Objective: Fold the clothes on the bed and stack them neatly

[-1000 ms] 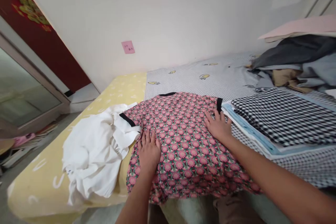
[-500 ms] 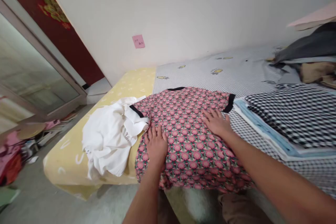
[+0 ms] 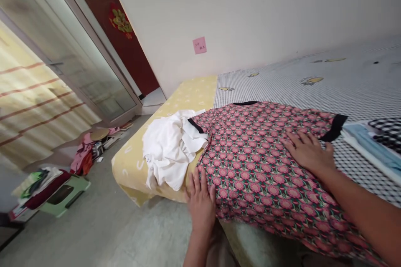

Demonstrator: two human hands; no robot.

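A pink flower-patterned short-sleeved top with black neck and sleeve bands lies spread on the bed, its lower part hanging over the front edge. My left hand rests at the garment's left side edge near the bed's edge, fingers stretched out. Flat on the cloth below the right sleeve lies my right hand, its fingers spread. Just left of the top is a crumpled white garment.
The bed has a yellow sheet and a checked sheet. Folded clothes lie at the right. On the floor at left stand a green stool bearing clothes and a pile of items. A glass door is behind.
The view has turned left, showing more floor and the stool. My left hand has moved down along the top's left side toward the hem; my right hand stays flat near the right sleeve.
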